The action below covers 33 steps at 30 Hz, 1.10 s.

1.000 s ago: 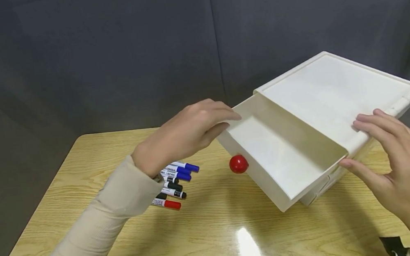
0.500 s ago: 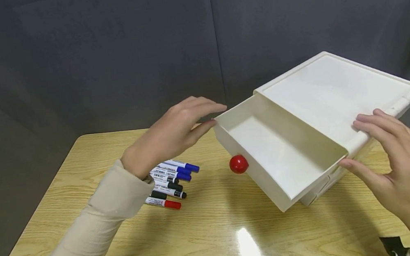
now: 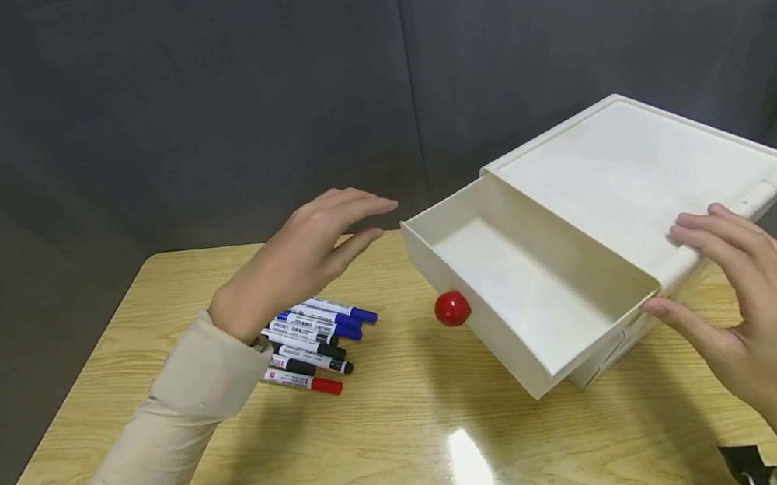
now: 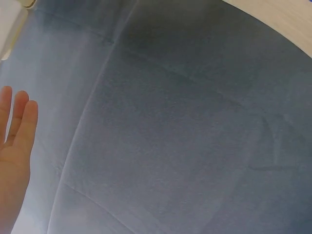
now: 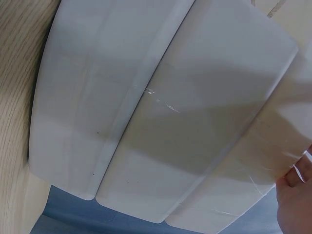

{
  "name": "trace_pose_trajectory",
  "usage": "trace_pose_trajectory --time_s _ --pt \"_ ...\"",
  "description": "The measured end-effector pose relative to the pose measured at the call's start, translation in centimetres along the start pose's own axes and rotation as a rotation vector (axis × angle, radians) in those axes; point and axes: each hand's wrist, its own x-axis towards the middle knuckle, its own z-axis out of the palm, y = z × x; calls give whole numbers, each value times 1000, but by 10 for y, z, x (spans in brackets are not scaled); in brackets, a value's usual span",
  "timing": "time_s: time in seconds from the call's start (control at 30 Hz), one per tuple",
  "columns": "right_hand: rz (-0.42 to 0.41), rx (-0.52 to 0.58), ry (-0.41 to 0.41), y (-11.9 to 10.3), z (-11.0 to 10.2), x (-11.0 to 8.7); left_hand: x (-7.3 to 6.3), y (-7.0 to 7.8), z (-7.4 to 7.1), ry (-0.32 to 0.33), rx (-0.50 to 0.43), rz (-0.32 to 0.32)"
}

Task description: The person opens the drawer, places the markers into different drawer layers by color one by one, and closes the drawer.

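A white drawer cabinet (image 3: 642,179) stands on the right of the head view, its top drawer (image 3: 529,283) pulled out and bare inside. A round red knob (image 3: 452,309) sits on the drawer front. My left hand (image 3: 305,247) hovers left of the drawer's far corner, thumb and fingers apart, touching nothing. In the left wrist view this hand (image 4: 17,156) shows with straight fingers. My right hand (image 3: 752,301) rests on the cabinet's near side edge, fingertips on the top and thumb by the front corner. The right wrist view shows the cabinet's side panels (image 5: 190,112) close up.
Several whiteboard markers (image 3: 307,344) with blue, black and red caps lie on the wooden table (image 3: 379,438), under and beside my left forearm. A dark curtain (image 3: 242,108) hangs behind. A small black object (image 3: 743,462) shows by my right wrist.
My left hand has let go of the drawer's front edge and moved left, away from it. More of the markers show. The drawer stays out, and my right hand keeps its place.
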Motion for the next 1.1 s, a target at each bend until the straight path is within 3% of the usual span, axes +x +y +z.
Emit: trace_pose_trajectory --time_s 0.27,0.6,1.1 --pt "10 -2 -6 0 -1 -1 -6 -8 2 -4 1 -25" --pt "10 -14 -13 -1 -1 -1 -18 -20 8 -32 -6 -123" --pt "8 -2 -14 -1 -2 -2 -31 -34 16 -45 9 -169"
